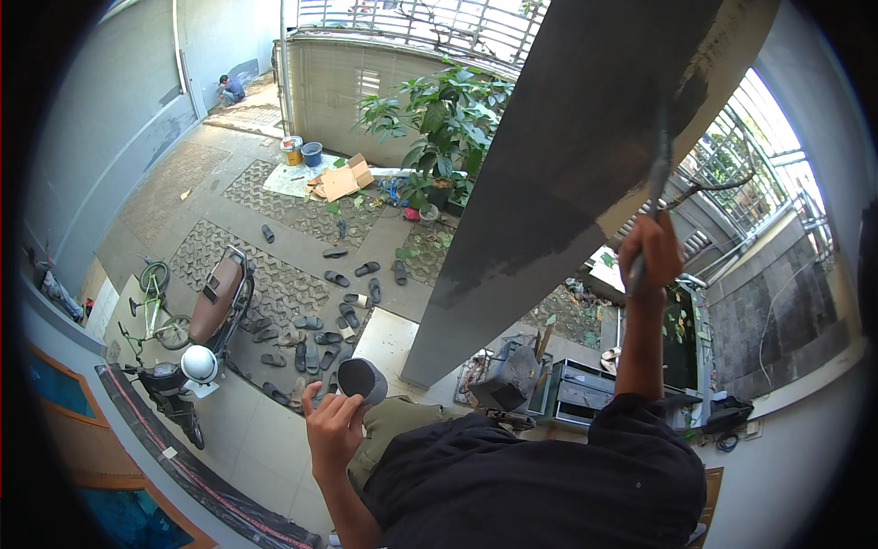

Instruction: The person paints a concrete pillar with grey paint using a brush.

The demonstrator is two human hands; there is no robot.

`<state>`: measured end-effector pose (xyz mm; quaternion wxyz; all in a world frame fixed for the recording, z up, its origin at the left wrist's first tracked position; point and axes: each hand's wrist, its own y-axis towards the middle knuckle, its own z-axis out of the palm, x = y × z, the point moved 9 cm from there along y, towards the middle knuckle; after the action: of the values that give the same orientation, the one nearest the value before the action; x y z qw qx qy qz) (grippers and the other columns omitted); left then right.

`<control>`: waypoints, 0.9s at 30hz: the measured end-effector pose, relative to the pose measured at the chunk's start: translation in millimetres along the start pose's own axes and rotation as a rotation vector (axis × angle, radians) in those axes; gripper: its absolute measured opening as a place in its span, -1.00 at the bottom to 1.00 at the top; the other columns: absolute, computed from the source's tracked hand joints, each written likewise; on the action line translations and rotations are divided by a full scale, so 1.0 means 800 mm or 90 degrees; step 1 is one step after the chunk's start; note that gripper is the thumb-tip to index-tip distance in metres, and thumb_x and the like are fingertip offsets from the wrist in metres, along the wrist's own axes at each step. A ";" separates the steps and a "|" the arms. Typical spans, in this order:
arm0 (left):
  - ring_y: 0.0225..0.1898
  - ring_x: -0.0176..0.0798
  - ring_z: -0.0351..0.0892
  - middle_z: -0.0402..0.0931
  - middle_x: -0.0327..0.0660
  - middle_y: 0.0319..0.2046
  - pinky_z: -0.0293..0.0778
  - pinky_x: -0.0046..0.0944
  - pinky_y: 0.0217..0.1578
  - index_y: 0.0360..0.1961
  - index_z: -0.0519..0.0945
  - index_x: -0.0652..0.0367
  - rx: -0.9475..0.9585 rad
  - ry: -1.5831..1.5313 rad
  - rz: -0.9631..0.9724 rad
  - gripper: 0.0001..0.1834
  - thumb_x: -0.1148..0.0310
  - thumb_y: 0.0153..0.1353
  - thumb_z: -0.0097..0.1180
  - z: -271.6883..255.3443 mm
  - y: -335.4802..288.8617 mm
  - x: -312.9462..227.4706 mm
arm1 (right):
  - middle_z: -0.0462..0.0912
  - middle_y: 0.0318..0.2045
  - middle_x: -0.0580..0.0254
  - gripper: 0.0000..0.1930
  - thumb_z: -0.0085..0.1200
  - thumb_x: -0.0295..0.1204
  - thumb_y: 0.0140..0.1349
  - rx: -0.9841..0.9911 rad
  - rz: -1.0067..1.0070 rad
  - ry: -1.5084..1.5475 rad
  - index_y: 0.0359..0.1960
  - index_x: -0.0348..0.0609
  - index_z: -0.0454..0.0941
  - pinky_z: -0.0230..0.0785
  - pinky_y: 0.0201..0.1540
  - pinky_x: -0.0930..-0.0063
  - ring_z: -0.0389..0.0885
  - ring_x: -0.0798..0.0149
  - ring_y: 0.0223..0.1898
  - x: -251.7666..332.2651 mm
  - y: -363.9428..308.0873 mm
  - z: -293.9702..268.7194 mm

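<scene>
My left hand (334, 425) grips a small grey cup (373, 382) by its side, at waist height. The inside of the cup looks dark grey. Raised high on the right, my right hand (651, 252) is closed around the handle of a paintbrush (659, 174). The brush points up against a tall pillar (549, 183), near its right edge; its tip blurs into the dark surface. Wet-looking dark grey paint covers much of the pillar's face. A tan strip (736, 41) with a ragged paint border runs along its right edge.
Below lie several sandals (311, 343), a brown-seated motorbike (219, 293) with a white helmet (198, 363), and a green bicycle (157, 306). Paint buckets (291, 151) and cardboard (343, 180) sit beside a leafy plant (439, 128). Another person (231, 89) crouches by the far wall.
</scene>
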<state>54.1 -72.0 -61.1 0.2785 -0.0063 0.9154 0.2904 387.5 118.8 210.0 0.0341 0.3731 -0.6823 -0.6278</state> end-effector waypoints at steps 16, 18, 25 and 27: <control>-0.41 -0.22 0.58 0.51 -0.31 -0.52 0.31 0.09 0.32 -0.28 0.66 0.10 0.020 0.022 -0.011 -0.80 0.49 0.10 0.46 -0.008 -0.012 0.008 | 0.58 -0.56 0.08 -0.85 0.20 -0.51 0.44 0.309 0.376 0.548 -0.33 -0.26 0.56 0.44 -0.41 0.27 0.65 0.18 -0.51 0.063 -0.102 0.138; -0.40 -0.22 0.58 0.52 -0.31 -0.51 0.30 0.09 0.33 -0.28 0.66 0.10 0.020 0.024 -0.006 -0.80 0.48 0.11 0.46 -0.008 -0.010 0.006 | 0.51 -0.58 0.14 -0.81 0.17 -0.53 0.46 0.263 0.370 0.463 -0.39 -0.27 0.52 0.34 -0.46 0.35 0.53 0.34 -0.56 0.012 -0.060 0.115; -0.40 -0.21 0.58 0.52 -0.31 -0.51 0.29 0.08 0.33 -0.28 0.66 0.10 0.029 0.014 -0.005 -0.81 0.45 0.13 0.47 -0.006 -0.006 0.003 | 0.49 -0.54 0.26 -0.94 0.22 -0.64 0.33 0.003 0.107 0.077 -0.27 -0.21 0.62 0.37 -0.48 0.38 0.56 0.27 -0.56 -0.027 0.052 -0.017; -0.40 -0.21 0.58 0.51 -0.31 -0.51 0.30 0.07 0.32 -0.28 0.66 0.09 0.041 0.026 -0.005 -0.80 0.44 0.13 0.48 -0.004 -0.004 0.004 | 0.49 -0.54 0.27 -0.91 0.27 -0.63 0.28 -0.007 0.051 0.013 -0.28 -0.18 0.62 0.39 -0.50 0.36 0.58 0.28 -0.56 -0.022 0.056 -0.019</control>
<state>50.6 -75.9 -62.2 0.2611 -0.0068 0.9299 0.2591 386.8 112.4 260.3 0.0682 0.3514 -0.6931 -0.6256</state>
